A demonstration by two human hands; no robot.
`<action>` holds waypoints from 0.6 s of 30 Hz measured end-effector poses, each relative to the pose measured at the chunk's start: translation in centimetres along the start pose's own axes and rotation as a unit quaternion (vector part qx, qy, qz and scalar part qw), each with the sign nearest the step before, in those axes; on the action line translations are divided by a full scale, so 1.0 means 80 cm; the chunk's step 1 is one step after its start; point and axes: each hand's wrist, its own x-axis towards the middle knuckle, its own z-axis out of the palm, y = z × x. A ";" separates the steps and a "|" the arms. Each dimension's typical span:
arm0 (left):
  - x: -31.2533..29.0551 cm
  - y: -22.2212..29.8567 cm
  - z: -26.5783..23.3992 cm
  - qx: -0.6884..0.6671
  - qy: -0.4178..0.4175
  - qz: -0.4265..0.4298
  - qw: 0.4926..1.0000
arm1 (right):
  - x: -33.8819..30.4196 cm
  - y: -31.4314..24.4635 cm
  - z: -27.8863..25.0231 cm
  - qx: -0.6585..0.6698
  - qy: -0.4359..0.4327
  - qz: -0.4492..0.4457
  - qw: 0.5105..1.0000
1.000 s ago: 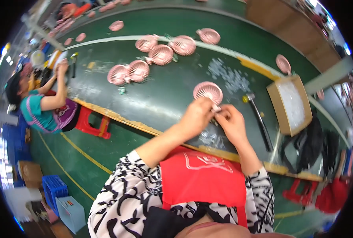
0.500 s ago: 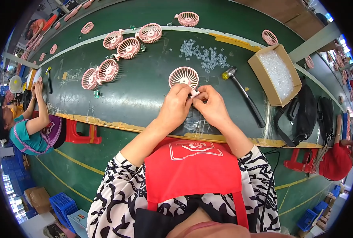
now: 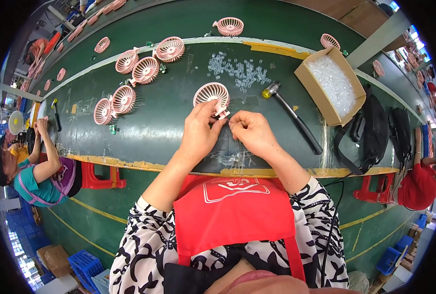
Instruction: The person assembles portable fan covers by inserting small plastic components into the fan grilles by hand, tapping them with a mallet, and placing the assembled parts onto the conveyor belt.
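My left hand (image 3: 198,131) is closed round the lower side of a pink round fan housing (image 3: 211,92) with slatted ribs, just above the table. Its short stem with a pale end points toward my right hand (image 3: 253,132). That hand is closed, thumb and fingertips pinched together slightly apart from the stem; whatever they hold, if anything, is hidden. Beyond the housing lies a scatter of small clear plastic pieces (image 3: 245,73). To the right rests a hammer (image 3: 296,120) with a black handle and a yellow-tipped head.
At the right stands a cardboard box (image 3: 320,100) full of clear pieces, beside a black bag (image 3: 374,130). Several pink fan housings (image 3: 145,70) with small green circuit boards (image 3: 112,129) lie to the left. Behind runs a green belt (image 3: 271,22) carrying more housings. A co-worker (image 3: 39,169) sits far left.
My right hand has come away from the stem, leaving a small gap. My left hand still holds the fan housing. The whole view has shifted slightly.
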 end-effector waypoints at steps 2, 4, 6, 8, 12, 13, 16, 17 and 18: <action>0.002 0.006 0.000 -0.007 0.000 -0.036 0.999 | -0.004 -0.007 0.000 0.013 0.008 -0.012 1.000; 0.004 0.008 0.002 -0.005 -0.005 -0.026 1.000 | -0.003 -0.006 -0.001 0.015 0.015 -0.018 1.000; 0.007 0.010 0.005 0.009 -0.009 0.001 1.000 | -0.004 -0.007 -0.004 -0.027 0.029 -0.038 0.998; 0.003 0.007 0.006 0.034 0.000 0.013 0.999 | -0.006 -0.012 -0.002 -0.069 0.044 -0.067 0.994; -0.003 0.005 0.010 0.091 0.029 0.104 0.990 | -0.001 -0.004 0.003 -0.114 0.074 -0.144 0.980; -0.003 0.003 0.007 0.149 0.024 0.143 0.978 | -0.006 -0.018 -0.002 -0.123 0.069 -0.144 0.980; 0.012 0.020 -0.006 0.201 -0.004 0.196 0.960 | -0.009 -0.015 -0.003 -0.146 0.107 -0.223 0.958; 0.017 0.020 -0.007 0.206 -0.009 0.214 0.955 | -0.013 -0.015 -0.008 -0.150 0.114 -0.243 0.952; 0.019 0.020 -0.012 0.192 -0.010 0.217 0.957 | -0.015 -0.019 -0.008 -0.145 0.125 -0.273 0.943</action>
